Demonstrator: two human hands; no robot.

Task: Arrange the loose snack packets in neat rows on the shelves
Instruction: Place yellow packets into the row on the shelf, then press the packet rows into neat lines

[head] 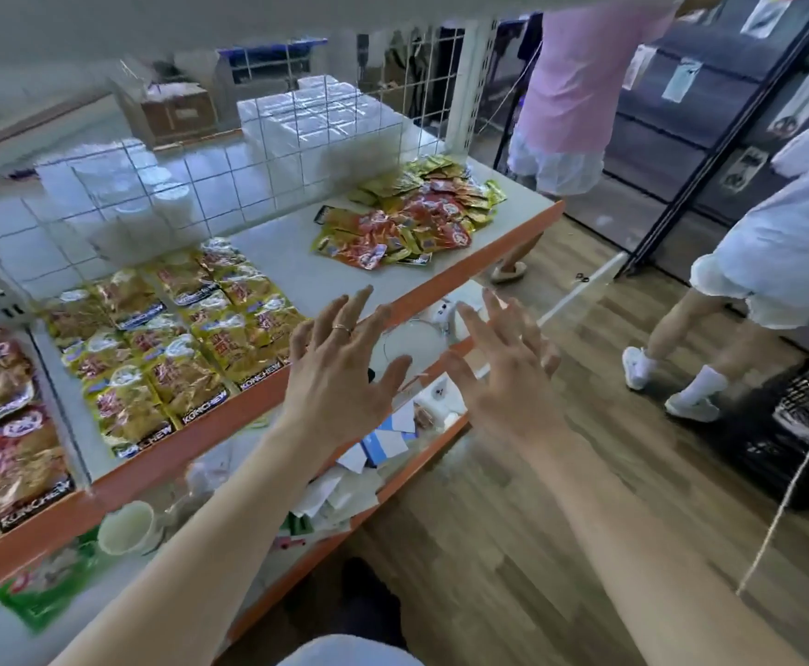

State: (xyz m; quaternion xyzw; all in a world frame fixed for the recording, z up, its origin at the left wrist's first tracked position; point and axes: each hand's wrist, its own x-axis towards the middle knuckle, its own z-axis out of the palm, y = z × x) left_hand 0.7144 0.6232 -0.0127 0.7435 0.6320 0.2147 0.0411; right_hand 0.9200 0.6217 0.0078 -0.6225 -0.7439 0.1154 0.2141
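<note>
A loose heap of small red and yellow snack packets (410, 218) lies at the far right end of the white shelf (287, 262) with the orange front edge. Yellow snack bags (172, 338) lie in rows on the shelf's middle, and red bags (4, 406) lie at the left behind a divider. My left hand (340, 372) hovers with spread fingers over the shelf's front edge, beside the yellow bags, holding nothing. My right hand (503, 362) is also spread and empty, just off the shelf edge to the right.
A wire grid (191, 165) backs the shelf. The lower shelf (412, 478) holds papers, a cup (126, 526), a green packet and clutter. Two people stand on the wooden floor at the right, near a black basket (801, 425) and dark glass doors.
</note>
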